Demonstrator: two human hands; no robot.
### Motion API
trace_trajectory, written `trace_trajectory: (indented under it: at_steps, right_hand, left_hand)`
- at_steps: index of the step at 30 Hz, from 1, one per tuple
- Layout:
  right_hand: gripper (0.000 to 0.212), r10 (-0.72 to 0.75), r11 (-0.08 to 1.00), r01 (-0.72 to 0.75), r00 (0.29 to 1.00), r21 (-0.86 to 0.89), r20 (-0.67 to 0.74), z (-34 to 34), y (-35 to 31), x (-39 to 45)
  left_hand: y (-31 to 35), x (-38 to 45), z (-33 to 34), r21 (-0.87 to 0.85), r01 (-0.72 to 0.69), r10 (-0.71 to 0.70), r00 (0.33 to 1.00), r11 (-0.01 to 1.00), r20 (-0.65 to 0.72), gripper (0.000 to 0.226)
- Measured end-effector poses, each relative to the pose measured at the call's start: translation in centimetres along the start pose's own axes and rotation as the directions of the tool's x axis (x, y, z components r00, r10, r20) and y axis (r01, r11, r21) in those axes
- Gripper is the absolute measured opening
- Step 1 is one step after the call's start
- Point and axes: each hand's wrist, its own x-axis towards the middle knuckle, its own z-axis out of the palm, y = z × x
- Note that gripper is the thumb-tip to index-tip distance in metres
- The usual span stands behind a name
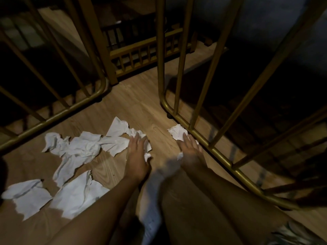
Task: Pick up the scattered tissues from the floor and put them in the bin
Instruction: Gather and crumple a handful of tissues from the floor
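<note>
Probably a dim home room: wood-look floor (134, 105), brass-coloured chair frames (208, 144), wooden railing (145, 50)

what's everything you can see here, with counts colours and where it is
tissues: several, white, crumpled and torn; most lie scattered on the floor left of centre
single tissue: one, white, on the floor against the right frame's bottom rail, under the right fingertips
floor: one, light wood-grain, running up the middle
metal frames: two, brass-gold with upright bars, one on the left and one on the right of the floor
wooden railing: one, yellow-brown with short spindles, far centre
bin: none in view
left hand: one, fingers spread flat on the right end of the tissue pile, a small white scrap by the thumb
right hand: one, blurred, fingers reaching onto the single tissue
</note>
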Motion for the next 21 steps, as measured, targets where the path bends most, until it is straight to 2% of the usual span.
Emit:
trace_trajectory:
  at_steps: [1, 3, 4, 8, 10, 11, 13, 14, 16, 19, 21]
  right_hand:
    - [0.076, 0.029, 0.999, -0.028, 0.999, -0.014, 0.040, 0.4, 0.3, -0.1]
    - [0.081, 0.051, 0.998, -0.050, 0.998, -0.032, 0.048, 1.2, 0.6, -1.1]
    - [0.081, 0.059, 0.998, -0.058, 0.998, -0.028, 0.036, 1.9, 0.4, -1.8]
    - [0.058, 0.102, 0.987, -0.081, 0.983, 0.139, -0.150, 3.7, 0.4, -4.7]
    - [0.043, 0.018, 0.976, 0.010, 0.991, 0.218, -0.129, 3.4, 0.6, -6.0]
    - [0.041, -0.024, 0.977, 0.048, 0.993, 0.208, -0.119, 3.2, 0.5, -6.9]
    - [0.049, -0.075, 0.970, 0.115, 0.980, 0.213, -0.187, 2.6, 0.1, -8.6]
    - [0.049, -0.088, 0.959, 0.138, 0.975, 0.246, -0.203, 3.0, -0.3, -9.0]
    - [0.047, -0.127, 0.935, 0.174, 0.978, 0.308, -0.167, 3.5, -0.5, -9.4]
    - [0.041, -0.204, 0.916, 0.216, 0.976, 0.339, -0.071, 3.9, -1.1, -9.7]
    - [0.030, -0.195, 0.895, 0.187, 0.980, 0.406, -0.022, 3.5, -2.0, -10.0]
  left_hand:
    - [-0.3, -0.2, 0.3, 0.043, -0.011, 0.008, 0.997, 0.999, 0.071, 0.073]
    - [-0.7, -1.0, 0.9, 0.060, 0.056, -0.067, 0.977, 0.997, 0.203, 0.076]
    - [-0.7, -1.8, 1.0, 0.044, 0.084, -0.092, 0.973, 0.995, 0.212, 0.073]
    - [-1.3, -4.6, 1.8, -0.049, 0.073, -0.070, 0.995, 0.996, 0.071, 0.059]
    - [-1.0, -6.0, 1.4, -0.094, 0.115, -0.110, 0.992, 0.989, 0.056, 0.053]
    - [-0.8, -6.7, 1.1, -0.102, 0.105, -0.100, 0.994, 0.989, 0.053, 0.046]
    - [-1.1, -8.3, 1.0, -0.115, 0.024, -0.016, 0.998, 0.993, 0.068, 0.029]
    - [-1.4, -8.9, 1.0, -0.120, 0.008, 0.001, 0.997, 0.993, 0.075, 0.028]
    - [-2.4, -10.0, 1.1, -0.099, 0.038, -0.032, 0.998, 0.994, 0.059, 0.034]
    - [-2.4, -11.3, 0.6, -0.205, 0.113, -0.111, 0.994, 0.972, 0.019, 0.030]
    - [-2.1, -11.9, 0.2, -0.274, 0.146, -0.160, 0.987, 0.951, -0.031, 0.027]
